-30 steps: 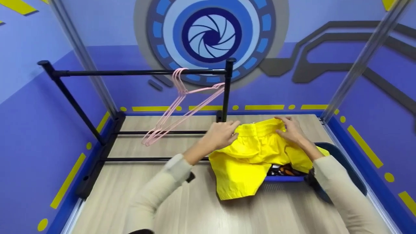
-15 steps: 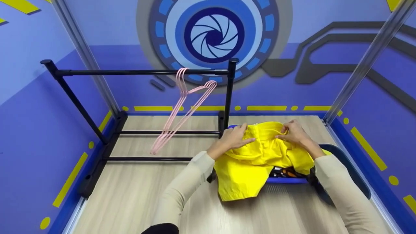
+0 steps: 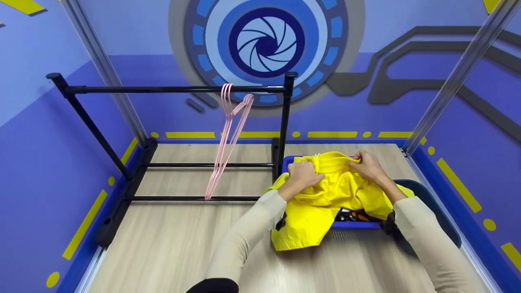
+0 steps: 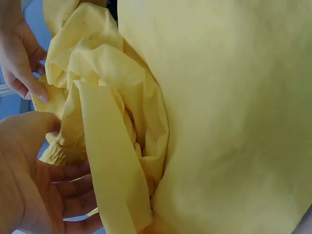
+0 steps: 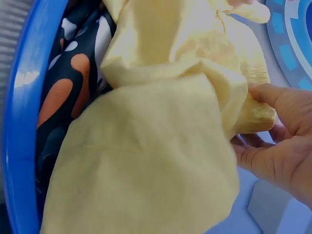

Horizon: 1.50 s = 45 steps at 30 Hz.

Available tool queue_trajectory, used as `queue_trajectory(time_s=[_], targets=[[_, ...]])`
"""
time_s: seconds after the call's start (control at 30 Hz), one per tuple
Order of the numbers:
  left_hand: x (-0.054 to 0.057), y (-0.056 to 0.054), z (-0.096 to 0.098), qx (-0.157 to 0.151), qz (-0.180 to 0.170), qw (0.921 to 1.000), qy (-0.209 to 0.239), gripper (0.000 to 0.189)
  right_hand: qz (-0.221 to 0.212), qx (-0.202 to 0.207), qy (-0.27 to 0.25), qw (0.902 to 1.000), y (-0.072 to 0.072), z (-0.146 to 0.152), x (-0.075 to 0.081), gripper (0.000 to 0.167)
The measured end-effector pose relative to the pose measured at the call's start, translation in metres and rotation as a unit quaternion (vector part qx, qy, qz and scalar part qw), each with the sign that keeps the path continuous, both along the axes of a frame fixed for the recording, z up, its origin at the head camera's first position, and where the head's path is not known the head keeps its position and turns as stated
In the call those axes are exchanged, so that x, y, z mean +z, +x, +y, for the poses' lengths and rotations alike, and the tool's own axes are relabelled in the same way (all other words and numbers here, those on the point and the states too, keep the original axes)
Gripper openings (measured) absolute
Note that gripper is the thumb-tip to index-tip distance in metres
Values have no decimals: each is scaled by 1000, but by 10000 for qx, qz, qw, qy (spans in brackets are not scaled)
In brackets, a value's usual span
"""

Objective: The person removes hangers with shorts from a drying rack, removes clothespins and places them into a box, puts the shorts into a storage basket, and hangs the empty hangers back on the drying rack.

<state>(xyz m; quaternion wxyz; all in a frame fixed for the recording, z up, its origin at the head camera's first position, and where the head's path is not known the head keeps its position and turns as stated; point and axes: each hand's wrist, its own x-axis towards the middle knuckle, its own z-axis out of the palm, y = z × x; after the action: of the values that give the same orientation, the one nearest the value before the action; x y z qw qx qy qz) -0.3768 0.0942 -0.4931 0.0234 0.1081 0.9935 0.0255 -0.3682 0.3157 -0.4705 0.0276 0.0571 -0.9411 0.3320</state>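
A pair of yellow shorts [image 3: 336, 183] with a gathered elastic waistband is held up over a blue basket [image 3: 358, 225], with the legs hanging down. My left hand [image 3: 302, 175] grips the left part of the waistband; in the left wrist view its thumb lies on the cloth and its fingers are partly hidden behind it. My right hand [image 3: 368, 166] pinches the right end of the waistband; the right wrist view shows the thumb in front and fingers behind. Under the shorts in the basket lies dark cloth [image 5: 66, 92] with orange and white shapes.
A black clothes rack [image 3: 163, 89] stands on the left of the wooden table [image 3: 171, 244]. Several pink hangers [image 3: 224, 150] hang near its right end. A dark bin [image 3: 437, 211] sits right of the basket, partly behind my right arm. Blue walls enclose the table.
My left hand has moved right along the waistband, closer to my right hand, which stays nearly in place. The pink hangers have swung round and now appear narrower.
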Motion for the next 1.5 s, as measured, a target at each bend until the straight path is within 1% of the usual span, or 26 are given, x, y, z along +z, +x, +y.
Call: queue_trajectory(time_s=[0.17, 0.23, 0.33, 0.4, 0.5, 0.57, 0.63, 0.7, 0.77, 0.83, 0.87, 0.97, 1.0, 1.03, 1.07, 1.1, 1.17, 1.2, 1.27, 1.3, 1.33, 1.37, 1.4, 1.43, 1.47, 1.5], targets=[[4, 0, -10, 141, -629, 9978, 146, 49, -540, -6, -311, 9981, 2, 0, 0, 53], [6, 2, -15, 125, -817, 9959, 364, 45, -899, -90, -276, 9955, 2, 1, 1, 52], [12, 4, -25, 130, -993, 9910, 888, 37, -1378, -185, -309, 9898, 1, 4, 5, 51], [17, 4, -33, 276, -1010, 9836, 1469, 32, -1515, -179, -519, 9869, 0, 8, 11, 53], [30, 3, -43, 626, -780, 9630, 2503, 34, -1270, -201, -697, 9892, -2, 16, 28, 50], [41, 2, -48, 856, -403, 9477, 3049, 36, -896, -286, -659, 9934, -3, 21, 42, 47], [52, 0, -51, 978, 17, 9357, 3391, 34, -558, -425, -629, 9956, -4, 26, 57, 42], [63, 0, -51, 1000, 357, 9284, 3561, 32, -265, -563, -778, 9950, -3, 30, 71, 39], [72, -1, -50, 848, 596, 9239, 3683, 31, -180, -687, -1176, 9905, 0, 35, 85, 37], [80, -1, -49, 532, 579, 9156, 3944, 29, -380, -746, -1682, 9822, 4, 40, 100, 33], [84, -1, -50, 272, 478, 9093, 4124, 28, -504, -737, -1917, 9774, 6, 42, 108, 31], [97, -2, -57, -637, -154, 8897, 4518, 23, -766, -604, -2343, 9673, 10, 51, 133, 13], [102, -2, -60, -907, -448, 8858, 4530, 24, -707, -534, -2296, 9693, 11, 54, 141, 7], [108, -3, -63, -1147, -758, 8845, 4458, 29, -565, -482, -2189, 9729, 13, 56, 149, 9], [113, -3, -67, -1309, -1040, 8874, 4295, 34, -315, -469, -1948, 9792, 15, 58, 155, 13], [118, -3, -70, -1378, -1221, 8977, 4003, 39, -13, -504, -1595, 9859, 17, 60, 161, 14], [127, -3, -75, -1349, -1320, 9295, 3169, 36, 669, -653, -754, 9928, 21, 62, 170, 9], [130, -2, -77, -1223, -1228, 9459, 2744, 31, 1005, -745, -352, 9915, 22, 63, 173, 9], [135, 0, -80, -818, -866, 9715, 2050, 22, 1619, -940, 445, 9813, 26, 65, 177, 18], [137, 1, -81, -569, -627, 9797, 1818, 19, 1882, -1014, 800, 9736, 27, 66, 179, 23], [138, 2, -82, -337, -414, 9842, 1687, 18, 2055, -1064, 1057, 9671, 29, 66, 180, 29], [139, 3, -82, -105, -265, 9849, 1709, 19, 2147, -1094, 1246, 9625, 30, 67, 181, 37], [139, 4, -83, 87, -216, 9820, 1872, 22, 2117, -1119, 1388, 9609, 32, 67, 182, 45], [140, 4, -84, 238, -231, 9765, 2131, 24, 1947, -1147, 1479, 9628, 34, 67, 184, 53], [140, 4, -85, 334, -427, 9644, 2589, 27, 1729, -1111, 1485, 9673, 36, 68, 185, 58], [140, 4, -85, 380, -785, 9439, 3185, 29, 1412, -1016, 1335, 9757, 37, 68, 187, 60]])
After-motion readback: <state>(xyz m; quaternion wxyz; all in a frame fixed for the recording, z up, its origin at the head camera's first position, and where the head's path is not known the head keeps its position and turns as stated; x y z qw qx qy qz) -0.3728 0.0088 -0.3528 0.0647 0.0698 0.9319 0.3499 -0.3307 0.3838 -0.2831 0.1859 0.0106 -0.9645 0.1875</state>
